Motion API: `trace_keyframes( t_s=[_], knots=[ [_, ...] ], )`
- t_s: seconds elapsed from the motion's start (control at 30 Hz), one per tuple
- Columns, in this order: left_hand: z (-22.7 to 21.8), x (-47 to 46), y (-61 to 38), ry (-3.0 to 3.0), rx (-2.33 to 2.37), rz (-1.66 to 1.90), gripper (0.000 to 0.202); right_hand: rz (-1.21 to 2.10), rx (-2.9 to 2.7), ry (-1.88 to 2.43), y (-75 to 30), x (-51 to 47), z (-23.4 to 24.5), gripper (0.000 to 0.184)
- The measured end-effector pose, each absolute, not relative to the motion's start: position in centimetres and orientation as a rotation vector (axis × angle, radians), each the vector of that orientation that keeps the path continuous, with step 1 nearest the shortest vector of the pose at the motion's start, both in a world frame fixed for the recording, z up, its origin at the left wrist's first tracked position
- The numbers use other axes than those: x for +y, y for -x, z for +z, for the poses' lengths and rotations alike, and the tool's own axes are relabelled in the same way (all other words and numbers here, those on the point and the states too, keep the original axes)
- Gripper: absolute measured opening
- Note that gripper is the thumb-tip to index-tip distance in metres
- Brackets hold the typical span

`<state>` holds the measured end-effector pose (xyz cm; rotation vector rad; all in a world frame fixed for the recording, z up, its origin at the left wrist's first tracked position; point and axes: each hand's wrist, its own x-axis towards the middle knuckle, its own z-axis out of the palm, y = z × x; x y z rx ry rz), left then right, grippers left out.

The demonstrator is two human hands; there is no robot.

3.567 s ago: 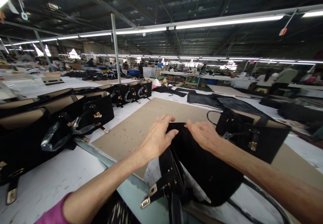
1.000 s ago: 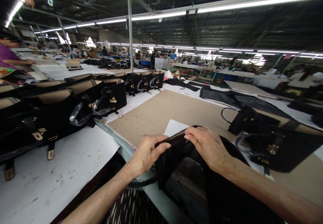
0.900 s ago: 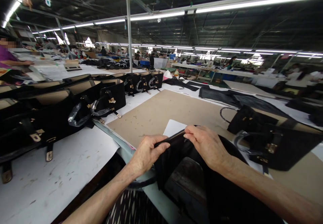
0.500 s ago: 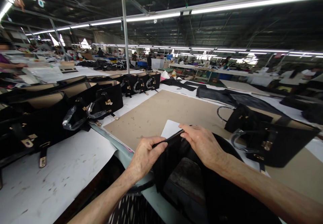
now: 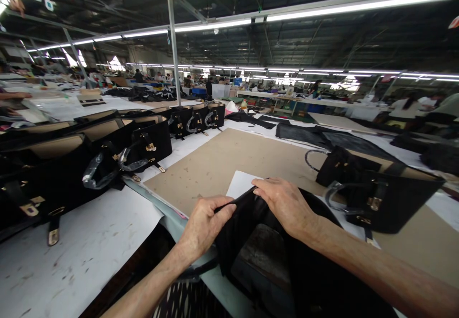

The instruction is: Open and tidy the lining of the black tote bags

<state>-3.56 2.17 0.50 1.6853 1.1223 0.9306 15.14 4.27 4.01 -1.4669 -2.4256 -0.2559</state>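
Note:
A black handbag (image 5: 265,256) lies at the table's near edge, its dark inside facing me. My left hand (image 5: 205,222) pinches the bag's upper edge between thumb and fingers. Further along that same edge, my right hand (image 5: 285,205) grips it with thumb and fingertips. A short stretch of edge runs taut between the two hands. Behind it lies a white sheet (image 5: 241,183), partly covered by the bag. The lower part of the bag is dark and hard to make out.
Several black bags with gold clasps (image 5: 150,141) stand in rows on the left. At right is another black bag (image 5: 390,203) with wrapped handles. Brown board (image 5: 251,150) covers the middle of the table, with black pieces (image 5: 304,134) beyond. A metal post (image 5: 174,50) rises behind.
Both hands keep their hold on the bag's edge with hardly any movement. The view has shifted slightly, so the surroundings appear a little further left.

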Motion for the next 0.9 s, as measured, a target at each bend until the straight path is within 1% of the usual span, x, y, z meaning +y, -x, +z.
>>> trace_keyframes(
  t_s=[0.23, 0.4, 0.43, 0.5, 0.53, 0.57, 0.67, 0.7, 0.77, 0.83, 0.9],
  knots=[
    [0.4, 2.0, 3.5, -1.742, 1.147, 0.911, 0.031, -0.245, -2.447, 1.504, -15.0, 4.2, 4.4, 0.022],
    [2.0, 2.6, 3.8, -1.954, 1.242, 0.742, 0.030, -0.245, -2.454, 1.548, -15.1, 4.7, 4.3, 0.024],
    [2.6, 3.1, 3.6, -2.024, 1.273, 0.708, 0.033, -0.245, -2.445, 1.562, -15.1, 4.8, 4.2, 0.023],
    [3.8, 4.4, 2.5, -2.179, 1.317, 0.629, 0.046, -0.247, -2.423, 1.573, -15.0, 4.9, 4.1, 0.020],
    [4.2, 5.2, 1.7, -2.250, 1.312, 0.577, 0.050, -0.243, -2.420, 1.573, -14.9, 4.9, 4.1, 0.018],
    [4.6, 6.1, 0.8, -2.310, 1.287, 0.511, 0.047, -0.235, -2.423, 1.576, -14.8, 4.9, 4.1, 0.018],
    [4.7, 8.2, -1.5, -2.371, 1.159, 0.347, 0.022, -0.208, -2.419, 1.580, -15.1, 4.6, 4.0, 0.017],
    [4.5, 8.6, -2.0, -2.357, 1.140, 0.325, 0.018, -0.197, -2.397, 1.564, -15.5, 4.5, 4.0, 0.014],
    [3.9, 9.1, -2.2, -2.321, 1.115, 0.335, 0.016, -0.184, -2.338, 1.494, -16.6, 4.3, 3.7, 0.008],
    [3.4, 9.1, -1.8, -2.288, 1.070, 0.397, 0.016, -0.208, -2.294, 1.431, -17.9, 4.1, 3.4, 0.013],
    [3.0, 9.0, -1.1, -2.270, 1.005, 0.452, 0.017, -0.306, -2.309, 1.400, -19.1, 3.9, 3.3, 0.014]
  ],
)
